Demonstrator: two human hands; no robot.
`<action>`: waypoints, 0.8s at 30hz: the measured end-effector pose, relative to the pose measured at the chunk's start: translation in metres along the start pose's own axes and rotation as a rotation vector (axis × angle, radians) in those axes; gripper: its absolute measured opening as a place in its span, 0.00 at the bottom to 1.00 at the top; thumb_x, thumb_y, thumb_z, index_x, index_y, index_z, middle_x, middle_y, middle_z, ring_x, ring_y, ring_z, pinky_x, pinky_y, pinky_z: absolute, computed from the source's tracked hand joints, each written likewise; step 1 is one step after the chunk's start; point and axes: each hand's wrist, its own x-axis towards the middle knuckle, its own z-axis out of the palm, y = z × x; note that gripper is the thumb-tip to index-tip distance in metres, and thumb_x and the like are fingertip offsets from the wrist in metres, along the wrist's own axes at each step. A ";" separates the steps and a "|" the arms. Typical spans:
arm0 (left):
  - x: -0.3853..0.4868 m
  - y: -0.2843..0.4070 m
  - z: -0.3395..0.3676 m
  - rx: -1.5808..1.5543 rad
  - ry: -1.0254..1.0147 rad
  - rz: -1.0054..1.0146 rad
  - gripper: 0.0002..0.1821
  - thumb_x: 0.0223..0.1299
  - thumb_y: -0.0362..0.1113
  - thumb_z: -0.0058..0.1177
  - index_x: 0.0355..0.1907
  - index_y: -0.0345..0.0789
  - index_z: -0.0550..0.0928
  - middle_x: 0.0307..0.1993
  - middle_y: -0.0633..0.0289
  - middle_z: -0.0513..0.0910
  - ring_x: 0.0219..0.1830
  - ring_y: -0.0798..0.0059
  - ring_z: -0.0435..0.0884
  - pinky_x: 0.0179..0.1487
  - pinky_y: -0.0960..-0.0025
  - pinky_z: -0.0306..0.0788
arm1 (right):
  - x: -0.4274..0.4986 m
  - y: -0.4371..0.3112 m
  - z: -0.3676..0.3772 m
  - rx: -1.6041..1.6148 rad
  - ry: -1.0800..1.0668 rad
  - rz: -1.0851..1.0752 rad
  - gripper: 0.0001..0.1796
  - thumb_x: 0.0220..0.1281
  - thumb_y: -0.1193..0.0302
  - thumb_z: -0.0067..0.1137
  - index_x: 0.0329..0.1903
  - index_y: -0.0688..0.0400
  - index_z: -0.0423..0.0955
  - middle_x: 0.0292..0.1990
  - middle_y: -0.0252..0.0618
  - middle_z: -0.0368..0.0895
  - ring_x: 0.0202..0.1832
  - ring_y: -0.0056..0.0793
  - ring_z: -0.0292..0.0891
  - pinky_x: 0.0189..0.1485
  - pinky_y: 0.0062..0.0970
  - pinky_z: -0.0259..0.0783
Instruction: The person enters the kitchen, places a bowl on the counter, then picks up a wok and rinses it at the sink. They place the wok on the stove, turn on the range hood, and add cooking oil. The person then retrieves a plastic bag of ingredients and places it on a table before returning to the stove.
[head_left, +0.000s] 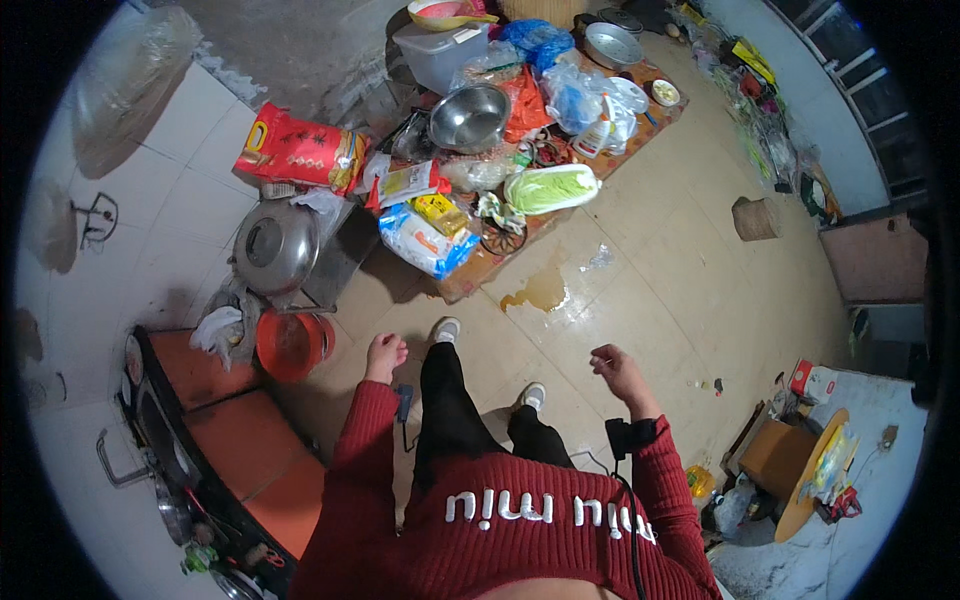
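My left hand (386, 358) hangs over the floor in a loose fist, with nothing seen in it. It is nearest to a red plastic bucket (287, 345) on its left. My right hand (616, 375) is held out over the tiled floor on the other side, empty, its fingers loosely bent and slightly apart. A black band with a small device (630, 437) circles the right wrist. Ahead of both hands stands a low table (465, 279) heaped with goods. On its near side lie a wrapped napa cabbage (553, 189) and a blue-and-white packet (427, 240).
A brown liquid spill (536, 291) and a scrap of clear plastic (600, 257) lie on the floor. Left are a metal pot (276, 247) and an orange-topped counter (240, 442). A steel basin (470, 118) and red sack (304, 150) sit farther off. A cardboard box (776, 454) stands right.
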 end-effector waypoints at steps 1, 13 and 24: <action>0.029 0.011 0.001 0.037 -0.008 -0.004 0.11 0.64 0.39 0.52 0.45 0.37 0.73 0.32 0.64 0.79 0.31 0.77 0.79 0.33 0.73 0.75 | 0.017 -0.009 0.019 -0.011 -0.029 0.013 0.15 0.65 0.68 0.56 0.48 0.66 0.73 0.37 0.42 0.82 0.37 0.27 0.79 0.42 0.26 0.74; 0.302 0.144 0.053 1.206 0.139 0.776 0.33 0.50 0.41 0.62 0.60 0.35 0.70 0.62 0.55 0.68 0.64 0.58 0.66 0.62 0.55 0.63 | 0.251 -0.081 0.218 -0.059 -0.216 0.084 0.15 0.63 0.68 0.56 0.47 0.66 0.74 0.37 0.42 0.82 0.37 0.28 0.80 0.41 0.27 0.75; 0.337 0.172 0.090 1.271 0.134 0.727 0.28 0.50 0.44 0.62 0.54 0.35 0.74 0.53 0.55 0.78 0.55 0.57 0.75 0.57 0.54 0.66 | 0.412 -0.121 0.285 -0.615 0.166 -0.129 0.39 0.48 0.63 0.67 0.63 0.60 0.60 0.58 0.52 0.65 0.60 0.53 0.61 0.60 0.47 0.63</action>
